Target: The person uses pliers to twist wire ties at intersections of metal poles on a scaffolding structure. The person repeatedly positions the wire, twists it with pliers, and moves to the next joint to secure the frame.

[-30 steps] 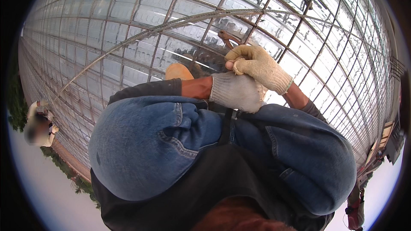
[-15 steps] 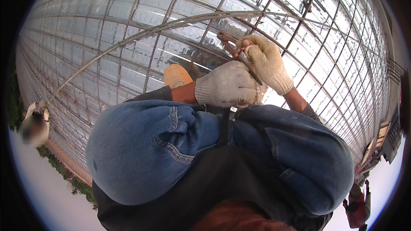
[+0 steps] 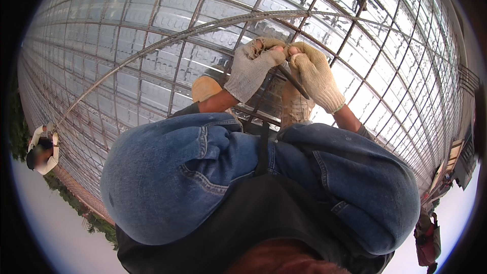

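Measured from the long curved bar (image 3: 248,16), the work in hand sits just on its near side, where both gloved hands meet above the mesh (image 3: 362,4) of thinner bars; I judge it to be close fingertip work with the dark, slim tool (image 3: 293,78). That tool slants between the hands, its tapered end pointing away from the curved bar, while its other end is hidden by the gloves. A move from this position would seem to call for steady wrists and a little room between the fingertips (they crowd one another here). The left hand (image 3: 251,68) comes in from the lower left with its wrist bent, fingers curled and thumb reaching toward its partner. The right hand (image 3: 314,73) angles up from the lower right toward the curved bar, fingers folded in and thumb laid near the forefinger. Bare skin shows at the tip of each thumb. Neither hand is spread, yet I cannot tell which has hold of the tool, or whether something thin is pinched there. Farther from the curved bar, below the hands, are the bent knees in blue jeans (image 3: 162,172).
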Demonstrator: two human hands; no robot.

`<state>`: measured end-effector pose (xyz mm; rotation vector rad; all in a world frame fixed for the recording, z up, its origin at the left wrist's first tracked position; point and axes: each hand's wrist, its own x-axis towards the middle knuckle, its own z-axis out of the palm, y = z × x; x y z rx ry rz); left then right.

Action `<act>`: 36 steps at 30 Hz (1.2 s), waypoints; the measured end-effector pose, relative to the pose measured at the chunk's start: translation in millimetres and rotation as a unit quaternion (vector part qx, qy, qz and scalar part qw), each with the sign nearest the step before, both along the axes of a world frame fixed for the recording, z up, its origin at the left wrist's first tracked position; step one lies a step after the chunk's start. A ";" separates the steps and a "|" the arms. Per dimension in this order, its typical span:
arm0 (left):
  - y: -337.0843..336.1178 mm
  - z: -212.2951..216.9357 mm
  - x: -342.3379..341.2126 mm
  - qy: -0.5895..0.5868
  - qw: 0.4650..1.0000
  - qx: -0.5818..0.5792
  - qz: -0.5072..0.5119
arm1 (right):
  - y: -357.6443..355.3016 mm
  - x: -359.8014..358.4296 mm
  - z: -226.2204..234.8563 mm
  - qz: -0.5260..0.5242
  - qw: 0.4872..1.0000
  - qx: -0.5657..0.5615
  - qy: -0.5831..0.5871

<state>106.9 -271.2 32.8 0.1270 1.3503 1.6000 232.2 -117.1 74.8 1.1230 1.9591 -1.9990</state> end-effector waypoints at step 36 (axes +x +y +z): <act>2.4 -26.7 0.0 -0.179 0.975 0.126 0.027 | -9.0 9.4 -4.7 -0.064 0.994 -0.088 -0.019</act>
